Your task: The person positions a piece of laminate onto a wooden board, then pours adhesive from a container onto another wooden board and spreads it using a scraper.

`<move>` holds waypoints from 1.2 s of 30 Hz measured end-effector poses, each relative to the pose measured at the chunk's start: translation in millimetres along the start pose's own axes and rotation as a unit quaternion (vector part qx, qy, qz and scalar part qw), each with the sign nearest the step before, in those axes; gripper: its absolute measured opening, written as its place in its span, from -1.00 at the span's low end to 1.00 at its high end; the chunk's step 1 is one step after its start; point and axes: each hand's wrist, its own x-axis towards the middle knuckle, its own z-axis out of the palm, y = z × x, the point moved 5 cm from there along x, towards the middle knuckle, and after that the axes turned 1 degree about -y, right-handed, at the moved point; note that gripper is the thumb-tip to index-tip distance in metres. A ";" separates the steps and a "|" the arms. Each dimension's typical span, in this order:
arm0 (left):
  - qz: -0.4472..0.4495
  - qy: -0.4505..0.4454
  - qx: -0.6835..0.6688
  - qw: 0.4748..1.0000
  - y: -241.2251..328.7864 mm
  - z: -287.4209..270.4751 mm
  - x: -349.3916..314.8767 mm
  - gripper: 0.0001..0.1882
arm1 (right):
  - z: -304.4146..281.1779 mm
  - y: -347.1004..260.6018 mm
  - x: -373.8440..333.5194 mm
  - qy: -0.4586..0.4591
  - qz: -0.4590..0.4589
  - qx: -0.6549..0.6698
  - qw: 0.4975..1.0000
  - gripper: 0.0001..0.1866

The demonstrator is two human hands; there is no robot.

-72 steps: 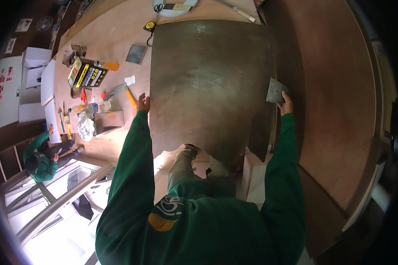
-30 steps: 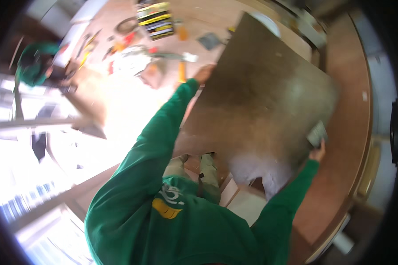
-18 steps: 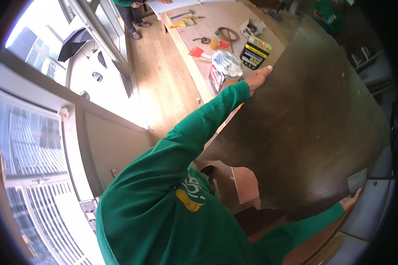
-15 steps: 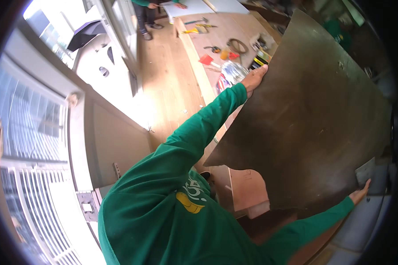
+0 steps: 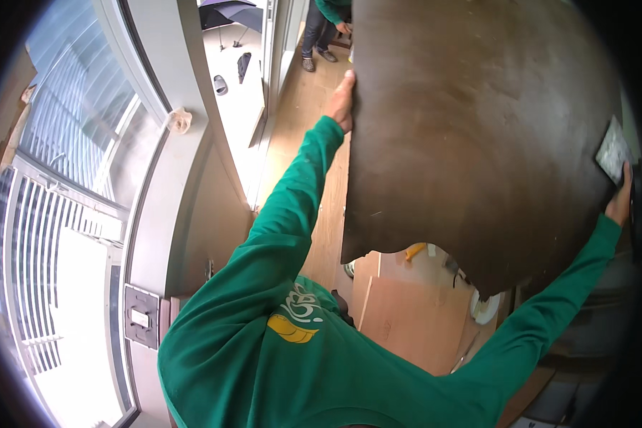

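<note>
A large, stiff, dark brown leather sheet [image 5: 471, 143] with a wavy lower edge is held up before me, filling the upper right of the head view. My left hand [image 5: 341, 103] is closed on its left edge, the thumb pointing up. At the far right, my right hand [image 5: 619, 203] grips the sheet's right edge, with its fingers partly hidden. Just above that hand, a small pale grey four-sided piece [image 5: 612, 151] lies against the sheet; I cannot tell whether it is attached. The sheet hides much of what is behind it.
Below the sheet shows a wooden surface [image 5: 414, 314] with a round pale thing [image 5: 483, 308] at its right. A co-worker [image 5: 321, 32] stands at the top, partly hidden. To my left are a window frame [image 5: 182, 214] and a wall plate [image 5: 142, 316]. Beyond a doorway are a slipper [image 5: 220, 85] and an umbrella [image 5: 232, 13].
The leather sheet has been turned more upright, its left edge now nearly vertical, and its right side has risen with my right hand. My left hand has moved left and up. The view has turned rightward-tilted.
</note>
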 end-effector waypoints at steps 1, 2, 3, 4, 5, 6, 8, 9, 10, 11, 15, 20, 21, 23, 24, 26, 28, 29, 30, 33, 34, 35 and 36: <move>0.016 0.015 0.001 1.000 17.2 -24.5 6.7 -0.30 | 46.9 3.9 7.0 -0.007 0.008 0.012 1.000 -0.54; 0.039 0.037 0.015 0.998 34.2 -47.4 11.5 -0.27 | 94.4 4.9 11.3 -0.011 0.025 0.041 0.999 -0.56; 0.060 0.049 0.017 0.997 48.9 -58.8 13.2 -0.26 | 135.5 1.8 15.5 -0.014 0.042 0.065 0.997 -0.57; 0.077 0.062 0.021 0.995 63.1 -78.7 19.9 -0.27 | 174.0 -1.6 21.9 -0.031 0.036 0.086 0.995 -0.58; 0.093 0.075 0.025 0.993 76.2 -98.4 26.5 -0.27 | 210.4 -3.0 27.0 -0.047 0.031 0.106 0.993 -0.58; 0.094 0.101 0.018 0.990 84.1 -110.5 27.7 -0.24 | 244.1 -4.8 29.3 -0.063 0.020 0.108 0.992 -0.58; 0.113 0.101 0.008 0.988 104.1 -123.9 29.9 -0.30 | 302.2 -6.7 43.5 -0.082 -0.011 0.108 0.991 -0.57; 0.130 0.088 0.006 0.988 113.9 -141.8 36.4 -0.32 | 332.0 -3.7 48.9 -0.089 -0.030 0.110 0.990 -0.56; 0.162 0.098 0.003 0.982 123.9 -152.3 36.0 -0.34 | 361.4 -1.5 45.6 -0.097 -0.038 0.123 0.987 -0.55; 0.176 0.105 0.002 0.979 135.2 -169.7 41.0 -0.35 | 395.2 -5.5 38.9 -0.106 -0.047 0.142 0.983 -0.53; 0.200 0.148 -0.001 0.969 158.0 -230.3 59.3 -0.39 | 491.5 12.6 47.7 -0.160 -0.008 0.188 0.969 -0.47; 0.248 0.176 0.002 0.953 179.0 -271.8 85.2 -0.43 | 611.6 40.0 70.6 -0.208 -0.066 0.207 0.954 -0.49; 0.265 0.181 0.003 0.947 186.4 -286.4 88.0 -0.43 | 637.6 40.2 76.9 -0.215 -0.089 0.209 0.950 -0.52; 0.281 0.230 -0.001 0.932 196.7 -308.9 91.3 -0.43 | 686.9 31.8 51.7 -0.256 -0.060 0.246 0.933 -0.52; 0.293 0.248 -0.002 0.923 200.8 -315.2 96.7 -0.43 | 706.5 27.0 47.4 -0.273 -0.049 0.261 0.925 -0.52; 0.297 0.272 -0.025 0.915 203.7 -323.7 115.9 -0.43 | 751.1 31.1 69.4 -0.299 -0.109 0.286 0.904 -0.53; 0.313 0.281 -0.027 0.907 215.5 -343.9 130.8 -0.44 | 801.8 30.5 84.9 -0.303 -0.167 0.320 0.882 -0.52; 0.324 0.292 -0.026 0.899 222.8 -357.4 127.8 -0.45 | 818.6 17.7 73.1 -0.300 -0.160 0.304 0.890 -0.48; 0.334 0.298 -0.028 0.894 230.6 -370.6 123.4 -0.46 | 835.7 2.6 60.1 -0.298 -0.152 0.288 0.898 -0.42; 0.359 0.308 -0.036 0.880 252.5 -398.8 127.5 -0.47 | 880.4 -25.3 45.7 -0.286 -0.171 0.294 0.896 -0.41; 0.363 0.318 -0.037 0.875 256.5 -408.1 132.0 -0.46 | 893.6 -31.1 42.2 -0.278 -0.187 0.296 0.895 -0.43; 0.366 0.327 -0.037 0.870 260.8 -418.0 136.5 -0.45 | 907.2 -37.1 38.0 -0.269 -0.203 0.297 0.894 -0.44; 0.369 0.330 -0.043 0.868 265.6 -428.0 138.8 -0.45 | 923.2 -41.9 32.8 -0.284 -0.195 0.298 0.890 -0.45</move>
